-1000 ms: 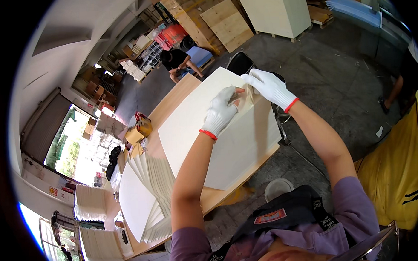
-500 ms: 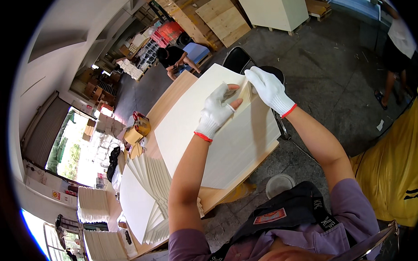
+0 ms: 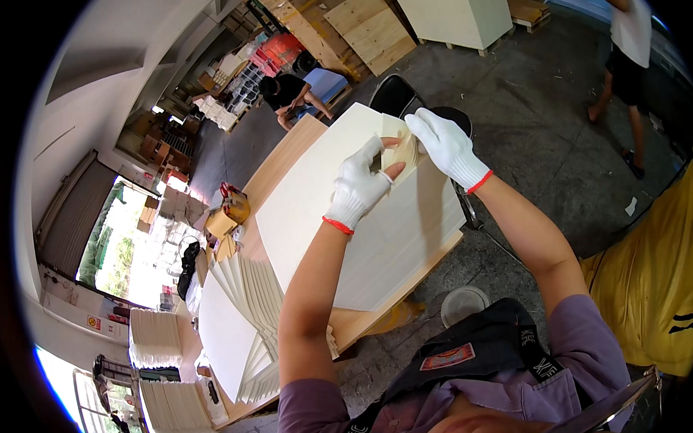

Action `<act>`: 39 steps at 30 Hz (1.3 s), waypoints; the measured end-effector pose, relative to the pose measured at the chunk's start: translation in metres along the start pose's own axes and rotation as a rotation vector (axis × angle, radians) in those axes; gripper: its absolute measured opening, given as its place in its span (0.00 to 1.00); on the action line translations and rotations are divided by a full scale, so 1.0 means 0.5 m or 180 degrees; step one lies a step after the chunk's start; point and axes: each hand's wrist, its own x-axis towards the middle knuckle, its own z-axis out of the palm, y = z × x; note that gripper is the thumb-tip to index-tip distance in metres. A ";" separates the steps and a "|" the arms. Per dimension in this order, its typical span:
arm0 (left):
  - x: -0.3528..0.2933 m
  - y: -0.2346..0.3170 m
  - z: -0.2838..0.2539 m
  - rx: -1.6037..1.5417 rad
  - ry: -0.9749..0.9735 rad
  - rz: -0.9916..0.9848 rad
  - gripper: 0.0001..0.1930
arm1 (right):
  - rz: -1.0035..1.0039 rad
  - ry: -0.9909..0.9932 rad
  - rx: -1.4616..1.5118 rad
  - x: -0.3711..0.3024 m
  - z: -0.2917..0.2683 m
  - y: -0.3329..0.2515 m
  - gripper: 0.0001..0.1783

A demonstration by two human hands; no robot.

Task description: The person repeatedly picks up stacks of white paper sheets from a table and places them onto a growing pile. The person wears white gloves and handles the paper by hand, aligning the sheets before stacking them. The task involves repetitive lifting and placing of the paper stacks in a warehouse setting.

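Note:
A large stack of cream-white paper sheets (image 3: 316, 210) lies on the wooden table in front of me. Its far right corner is bent up, the sheet edges fanned. My right hand (image 3: 445, 150), in a white knitted glove with a red cuff, is closed round that raised corner. Just left of it, my left hand (image 3: 358, 187) wears a similar glove with the thumb and one fingertip bare. Those two digits are apart and touch the fanned edges. How deep they reach between the sheets is hidden.
Fanned sheets (image 3: 246, 296) lie left of my left arm, with paper stacks (image 3: 154, 339) beyond. A yellow box-like thing (image 3: 235, 209) sits at the table's left edge. A black chair (image 3: 396, 96) stands behind the far corner. One person (image 3: 285, 93) sits far off; another (image 3: 628, 31) stands right.
The top sheets' corner is folded over further between my hands. My left hand has shifted very slightly; my right stays put. The person at the right has moved leftward.

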 end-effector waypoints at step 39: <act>0.001 0.002 0.008 0.0342 0.0055 -0.0039 0.14 | -0.0077 0.0185 -0.0036 -0.003 0.007 0.020 0.26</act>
